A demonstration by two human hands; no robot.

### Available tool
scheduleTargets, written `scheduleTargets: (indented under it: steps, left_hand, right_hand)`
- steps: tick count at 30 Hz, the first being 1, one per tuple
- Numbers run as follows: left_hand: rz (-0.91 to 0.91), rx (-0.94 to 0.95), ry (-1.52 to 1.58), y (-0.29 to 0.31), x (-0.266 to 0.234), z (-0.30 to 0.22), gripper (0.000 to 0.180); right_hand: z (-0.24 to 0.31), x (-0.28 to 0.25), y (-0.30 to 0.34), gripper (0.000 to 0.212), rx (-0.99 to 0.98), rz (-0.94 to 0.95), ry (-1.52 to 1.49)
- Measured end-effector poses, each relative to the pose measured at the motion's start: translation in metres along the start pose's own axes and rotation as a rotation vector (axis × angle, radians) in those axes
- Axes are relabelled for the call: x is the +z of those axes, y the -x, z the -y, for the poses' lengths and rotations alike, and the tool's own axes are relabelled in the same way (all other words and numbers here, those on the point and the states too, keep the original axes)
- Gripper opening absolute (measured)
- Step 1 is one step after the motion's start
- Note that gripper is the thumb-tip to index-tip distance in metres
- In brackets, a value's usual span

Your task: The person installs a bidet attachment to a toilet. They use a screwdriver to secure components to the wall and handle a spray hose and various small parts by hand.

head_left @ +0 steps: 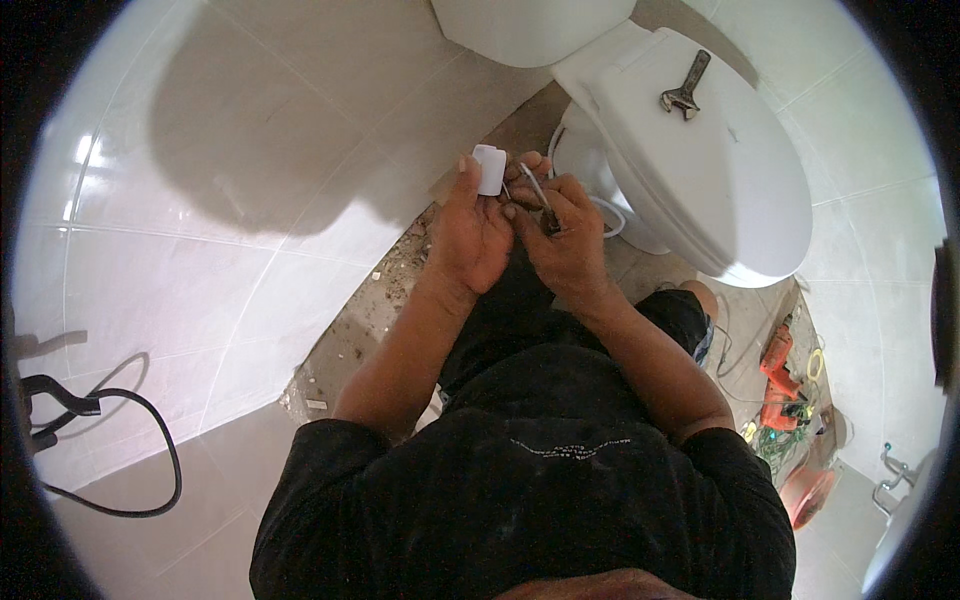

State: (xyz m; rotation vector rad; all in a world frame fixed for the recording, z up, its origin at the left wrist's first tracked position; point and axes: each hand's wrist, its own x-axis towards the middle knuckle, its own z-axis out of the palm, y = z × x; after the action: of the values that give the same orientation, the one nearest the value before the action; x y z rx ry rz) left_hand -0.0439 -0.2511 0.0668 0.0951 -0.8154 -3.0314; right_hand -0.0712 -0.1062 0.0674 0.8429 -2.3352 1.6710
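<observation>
My left hand (472, 238) is closed around a small white boxy plastic piece (490, 170), with the thumb along its side. Close beside it, the fingers of my right hand (568, 235) are curled round a thin pale curved piece (533, 182) with a dark lower part. What kind of part this is I cannot make out. A thin metal-looking pin or rod shows between the two hands. Both hands are in front of my body, left of the toilet (735, 180). Some fingertips are hidden behind the held pieces.
An adjustable wrench (686, 87) lies on the closed toilet lid. A white hose (612, 218) curves beside the toilet base. On the floor at right are orange power tools (778, 375), green wires and an orange bowl-like container (806, 497). A black hose (172, 450) hangs at the left wall.
</observation>
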Motion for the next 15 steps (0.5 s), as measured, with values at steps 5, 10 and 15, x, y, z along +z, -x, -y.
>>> scheduleTargets:
  steps: [5,10,15]
  left_hand:
    - [-0.038,0.05,-0.08,0.007,0.015,0.017,0.044]
    - [0.008,0.097,-0.143,0.018,0.015,0.013,0.041]
    - [0.169,0.086,-0.364,0.032,0.014,-0.025,0.053]
  right_hand:
    - [0.009,-0.003,-0.004,0.018,-0.065,-0.097,-0.018]
    - [0.014,-0.016,0.008,0.014,0.097,-0.103,-0.039]
    - [0.053,-0.054,0.015,0.013,0.24,-0.154,-0.177]
